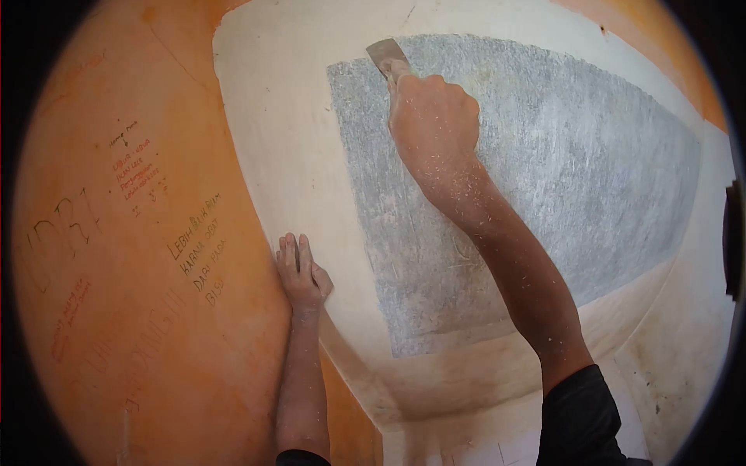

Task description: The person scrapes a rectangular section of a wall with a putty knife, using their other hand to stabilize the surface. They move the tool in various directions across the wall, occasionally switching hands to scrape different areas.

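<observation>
The bare right hand [435, 116] has its grip closed round a flat, grey-metal scraper [385, 53], probably light, stiff and best held by its handle, at the upper-left edge of the rough grey patch [575, 140], while the bare left hand [302, 272], fingers extended, rests by the cream wall [272, 116].

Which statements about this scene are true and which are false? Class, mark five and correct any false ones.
1. The right hand grips a scraper. True.
2. The left hand holds a second scraper. False: it rests against the wall.
3. A grey patch shows on the white wall. True.
4. The handwriting is on the white wall. False: it is on the orange wall.
5. The scraper is at the patch's lower edge. False: it is at the upper edge.
</observation>
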`<control>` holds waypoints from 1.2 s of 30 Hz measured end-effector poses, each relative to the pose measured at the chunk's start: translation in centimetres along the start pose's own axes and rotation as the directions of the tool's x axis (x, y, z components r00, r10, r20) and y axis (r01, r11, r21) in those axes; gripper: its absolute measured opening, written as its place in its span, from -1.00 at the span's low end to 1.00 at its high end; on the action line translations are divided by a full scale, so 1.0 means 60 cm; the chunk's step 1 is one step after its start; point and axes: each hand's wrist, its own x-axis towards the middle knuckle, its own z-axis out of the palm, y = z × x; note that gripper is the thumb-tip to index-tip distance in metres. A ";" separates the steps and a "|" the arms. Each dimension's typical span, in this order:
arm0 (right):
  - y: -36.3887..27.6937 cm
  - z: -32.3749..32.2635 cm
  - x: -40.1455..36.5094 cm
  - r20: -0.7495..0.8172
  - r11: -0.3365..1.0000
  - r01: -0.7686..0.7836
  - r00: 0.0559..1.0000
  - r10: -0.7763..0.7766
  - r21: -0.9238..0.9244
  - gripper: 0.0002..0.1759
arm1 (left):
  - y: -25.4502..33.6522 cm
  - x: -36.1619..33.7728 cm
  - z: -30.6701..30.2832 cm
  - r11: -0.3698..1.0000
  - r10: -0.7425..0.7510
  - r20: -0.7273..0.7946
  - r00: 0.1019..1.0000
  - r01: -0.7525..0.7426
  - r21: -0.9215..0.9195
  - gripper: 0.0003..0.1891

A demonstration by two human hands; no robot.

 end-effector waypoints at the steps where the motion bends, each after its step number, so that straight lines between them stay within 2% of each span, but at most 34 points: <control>1: -0.004 -0.005 -0.006 0.035 1.000 -0.010 0.999 0.010 -0.008 -0.59 | 0.002 -0.001 -0.003 1.000 0.001 0.005 1.000 -0.001 0.001 -0.39; 3: -0.003 -0.003 -0.012 0.057 1.000 -0.015 0.998 0.016 -0.014 -0.59 | 0.004 0.004 -0.004 1.000 -0.005 -0.014 1.000 0.006 0.019 -0.43; 8: 0.023 0.010 0.001 -0.041 0.997 0.071 0.997 -0.071 0.001 -0.60 | 0.002 0.005 -0.004 1.000 0.012 -0.018 1.000 -0.012 0.022 -0.43; 12: 0.027 -0.012 -0.014 0.041 0.992 0.120 0.992 -0.122 0.049 -0.59 | 0.002 0.003 -0.002 1.000 0.004 -0.018 1.000 -0.003 0.020 -0.43; 14: 0.024 -0.010 -0.023 0.091 0.997 0.063 0.994 -0.066 0.032 -0.61 | 0.000 -0.001 -0.003 1.000 0.003 -0.022 1.000 -0.002 0.027 -0.43; 17: -0.004 -0.004 -0.019 0.042 0.995 0.054 0.998 -0.051 -0.078 -0.62 | 0.004 0.005 -0.002 1.000 0.008 -0.005 1.000 -0.008 0.020 -0.41; 20: -0.012 -0.015 -0.036 0.114 0.997 0.039 0.993 -0.031 -0.067 -0.62 | 0.002 -0.001 -0.005 1.000 0.004 0.023 1.000 -0.004 0.002 -0.39; 26: -0.004 -0.011 -0.018 0.073 0.998 0.047 0.996 -0.050 0.045 -0.63 | 0.000 0.005 -0.004 1.000 0.009 0.009 1.000 -0.009 0.012 -0.40; 36: 0.000 -0.015 -0.012 0.114 0.998 0.039 0.992 -0.045 0.050 -0.65 | 0.004 0.004 -0.004 0.999 0.004 0.008 1.000 -0.004 0.033 -0.41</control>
